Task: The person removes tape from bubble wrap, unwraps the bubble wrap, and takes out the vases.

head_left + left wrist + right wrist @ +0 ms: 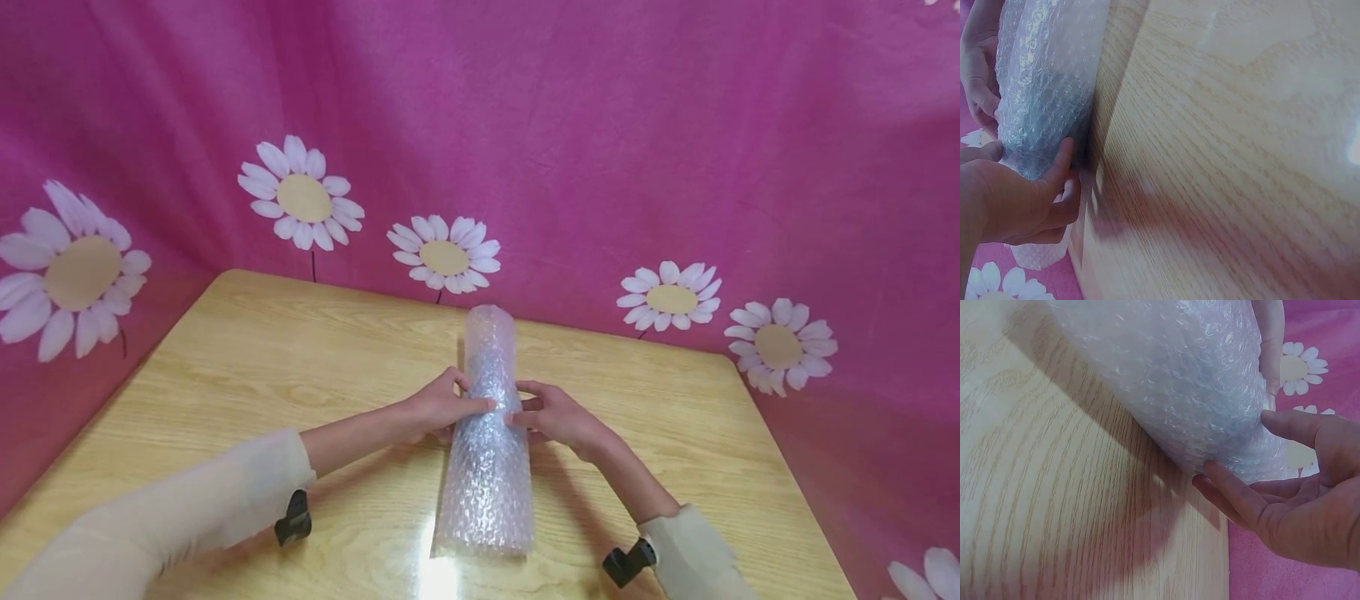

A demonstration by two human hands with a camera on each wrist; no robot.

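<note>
A long roll of bubble wrap (491,475) lies on the wooden table, stretching from near the front toward the back edge. Something bluish-grey shows dimly through its middle layers; its kind cannot be made out. From the left side, my left hand (442,404) grips the roll, thumb on top and fingers at its side. My right hand (558,415) holds it from the opposite side, thumb on top. In the left wrist view, the left hand's fingers (1063,162) curl against the roll's lower side. The right wrist view has the right hand (1310,494) around the wrap, its fingertips near the tabletop.
The light wooden table (315,333) spreads on both sides of the roll. Behind it and at the sides hangs a magenta cloth (555,125) printed with white daisies. A dark wrist camera (294,518) sits on the left sleeve, another camera (628,562) on the right.
</note>
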